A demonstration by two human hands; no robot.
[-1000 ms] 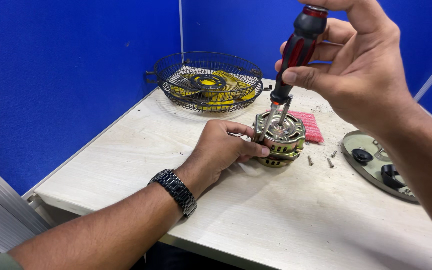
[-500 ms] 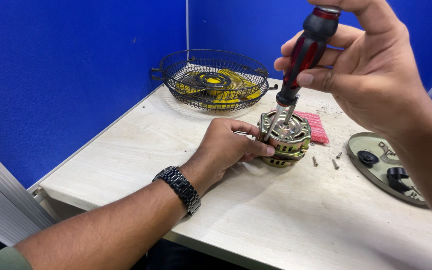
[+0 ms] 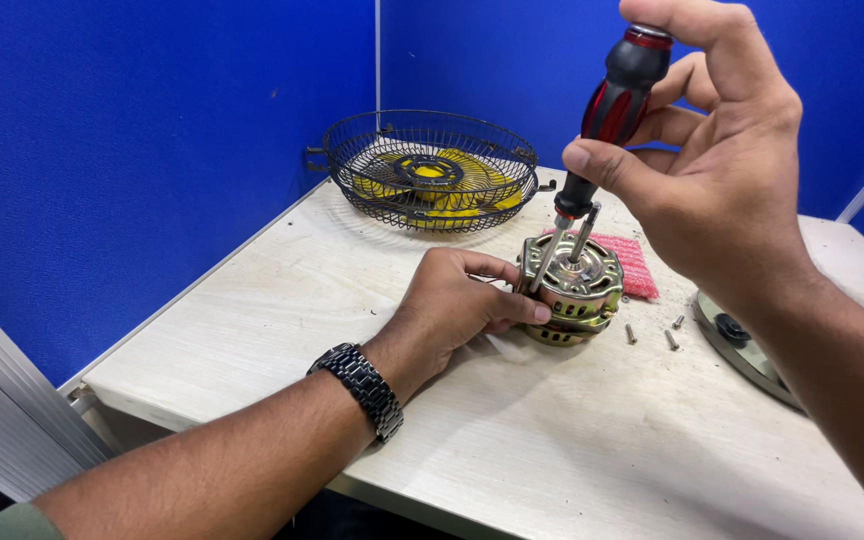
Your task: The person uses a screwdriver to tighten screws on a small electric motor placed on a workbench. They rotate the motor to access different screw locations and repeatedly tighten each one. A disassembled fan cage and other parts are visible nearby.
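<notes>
**Screwdriver on motor: slips, rolling screws, and a caged fan blade**

Right hand (image 3: 722,190) closed around the red-and-black handle of a screwdriver (image 3: 607,130), held upright, shaft (image 3: 549,255) angled down to the near-left edge of the small motor (image 3: 574,290). Left hand (image 3: 457,305) curled against the motor's left side, thumb and fingertips pressed to the casing, steadying it on the worktop (image 3: 552,440). Motor standing right of centre, central spindle (image 3: 584,232) pointing up just beside the screwdriver shaft.

Likely trouble, as a judgement only:
- Tip jumping off the screw head under too much tilt or too little downward pressure; left thumb sitting close below, so at risk of a jab.
- Motor twisting or tipping if the left-hand grip slackens, being held by fingers alone and not clamped.
- Shaft knocking the spindle, the two nearly touching.
- Loose screws (image 3: 652,335) lying just right of the motor; easily nudged by a wrist and rolled toward the edge.

Containers:
- Black wire guard (image 3: 352,165), bowl-like, at the far side of the worktop, holding a yellow fan blade (image 3: 452,175).
- Round grey plate (image 3: 742,345) at the right, partly hidden behind the right forearm, carrying a dark knob-like part; anything else on it not discernible.
- Pink cloth (image 3: 634,265) lying flat behind the motor.
</notes>
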